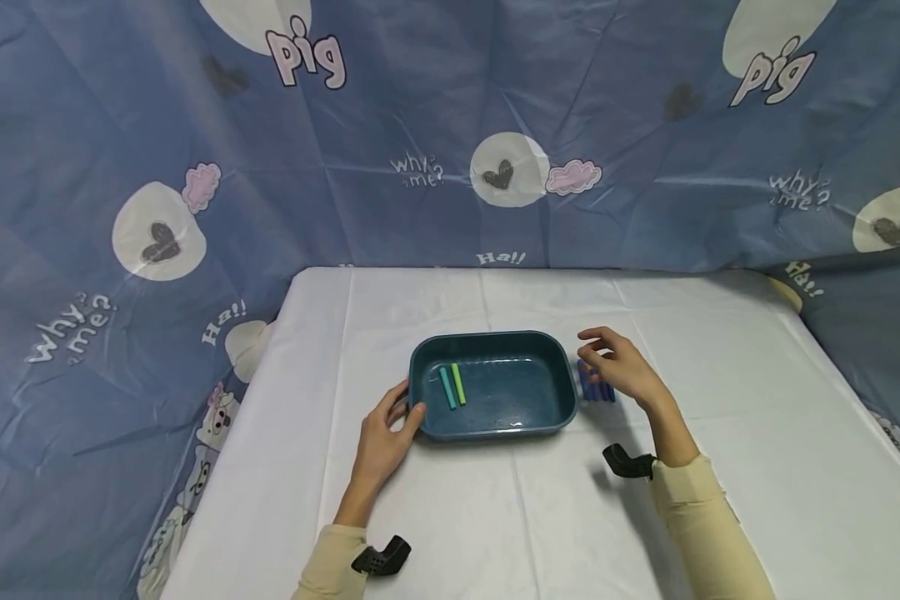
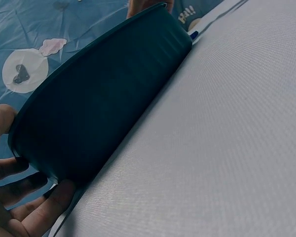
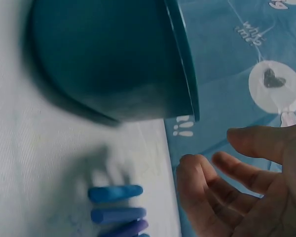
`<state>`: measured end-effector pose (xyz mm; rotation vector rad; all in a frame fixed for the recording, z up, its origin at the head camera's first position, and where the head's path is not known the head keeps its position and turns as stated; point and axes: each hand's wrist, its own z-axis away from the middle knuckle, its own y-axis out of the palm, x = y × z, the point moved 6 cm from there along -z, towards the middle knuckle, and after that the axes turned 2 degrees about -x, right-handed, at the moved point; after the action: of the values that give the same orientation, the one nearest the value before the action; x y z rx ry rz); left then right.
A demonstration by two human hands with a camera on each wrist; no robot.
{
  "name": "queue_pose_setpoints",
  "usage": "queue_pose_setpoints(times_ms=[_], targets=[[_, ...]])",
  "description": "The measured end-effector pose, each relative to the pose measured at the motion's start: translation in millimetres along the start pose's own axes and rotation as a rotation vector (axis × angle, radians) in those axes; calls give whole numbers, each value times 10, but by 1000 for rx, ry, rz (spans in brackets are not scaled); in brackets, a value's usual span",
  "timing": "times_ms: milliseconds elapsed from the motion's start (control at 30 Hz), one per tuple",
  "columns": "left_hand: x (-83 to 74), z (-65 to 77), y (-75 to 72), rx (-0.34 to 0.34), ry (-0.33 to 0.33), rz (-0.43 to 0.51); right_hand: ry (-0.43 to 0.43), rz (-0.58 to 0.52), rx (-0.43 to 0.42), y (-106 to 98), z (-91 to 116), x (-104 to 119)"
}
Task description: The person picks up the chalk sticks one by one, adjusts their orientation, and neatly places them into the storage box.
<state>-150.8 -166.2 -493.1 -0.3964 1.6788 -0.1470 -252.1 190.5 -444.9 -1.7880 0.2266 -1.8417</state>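
A dark teal plastic basin [image 1: 495, 432] stands on the white table. Inside, toward its left end, lie a turquoise chalk-like stick [image 1: 447, 388] and a lime green one [image 1: 459, 384], side by side. My left hand [image 1: 382, 440] holds the basin's left end, thumb at the near corner and fingers against the outer wall, as the left wrist view also shows. To the right of the basin my right hand [image 1: 621, 364] hovers with loosely bent fingers and nothing between them. Beneath it several blue and purple sticks [image 3: 119, 215] lie in a row, partly hidden by the hand in the head view.
A white cloth covers the table [image 1: 450, 517]. Behind it and along both sides hangs a blue printed curtain [image 1: 390, 108]. A black wrist mount [image 1: 382, 557] is on the left sleeve, another mount [image 1: 627, 461] on the right.
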Motion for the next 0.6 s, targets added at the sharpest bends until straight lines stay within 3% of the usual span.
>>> queue_pose_setpoints(times_ms=[167, 600], targets=[[25, 12, 8, -10, 22, 7, 13, 22, -1, -57, 36, -65], [46, -3, -4, -1, -10, 11, 44, 12, -29, -196, 57, -285]])
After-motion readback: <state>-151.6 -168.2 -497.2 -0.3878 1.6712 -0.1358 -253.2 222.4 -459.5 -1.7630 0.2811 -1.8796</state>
